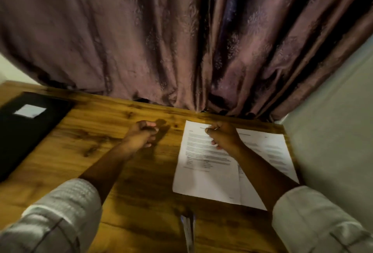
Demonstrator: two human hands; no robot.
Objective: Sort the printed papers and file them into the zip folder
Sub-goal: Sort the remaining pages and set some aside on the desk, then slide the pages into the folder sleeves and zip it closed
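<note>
Currently two white printed sheets (203,174) and one black zip folder (26,131) are seen on the wooden bench (80,143), left hand (144,134) fingers curled empty, right hand (224,137) fingers' hold unclear.

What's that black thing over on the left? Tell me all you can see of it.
The black folder lies flat on the wooden table, toward its far left corner, cut off by the picture's edge. Its cover looks dark and smooth, with a white rectangular label near the far end. It looks closed; blur hides any zip. Nothing but the table touches it.
</note>
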